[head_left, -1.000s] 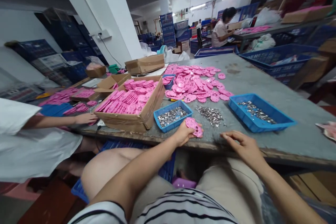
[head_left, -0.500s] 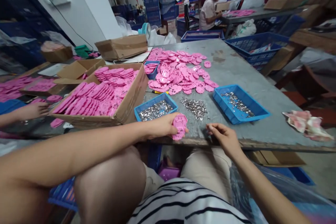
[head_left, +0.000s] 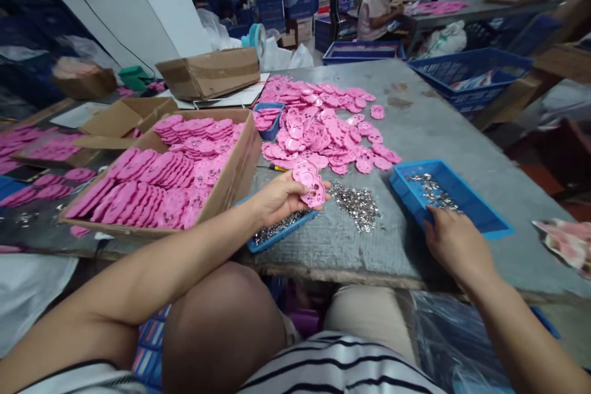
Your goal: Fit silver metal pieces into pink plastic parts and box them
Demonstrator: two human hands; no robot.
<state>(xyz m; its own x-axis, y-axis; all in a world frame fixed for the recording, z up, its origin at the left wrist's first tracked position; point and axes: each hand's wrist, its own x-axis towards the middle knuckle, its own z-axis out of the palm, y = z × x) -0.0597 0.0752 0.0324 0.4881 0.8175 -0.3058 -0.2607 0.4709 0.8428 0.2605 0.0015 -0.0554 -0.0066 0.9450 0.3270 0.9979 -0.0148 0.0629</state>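
Observation:
My left hand (head_left: pixel 276 198) is closed on a scalloped pink plastic piece (head_left: pixel 309 183) with holes, holding it up over the table's near side. Beneath that hand is a blue tray (head_left: pixel 282 236) of small shiny metal parts, partly hidden by it. My right hand (head_left: pixel 457 243) reaches over the near wall of a second blue tray (head_left: pixel 482 212), down at the small metal parts (head_left: pixel 431 188) inside. Its fingertips are hidden, so whether they grip anything does not show. Between the trays lies a loose heap of metal parts (head_left: pixel 355 204).
Many pink pieces (head_left: pixel 318 126) are heaped farther back, beside a small blue bin (head_left: pixel 276 129). At left stands a cardboard box (head_left: pixel 247 160) packed with stacked pink pieces. A crumpled cloth (head_left: pixel 566 243) lies at far right. One person (head_left: pixel 376 9) sits at another table behind.
My right hand has moved right, from the table edge to the right blue tray. My left hand has raised the pink piece and turned its face. The co-worker's hand at left has left view.

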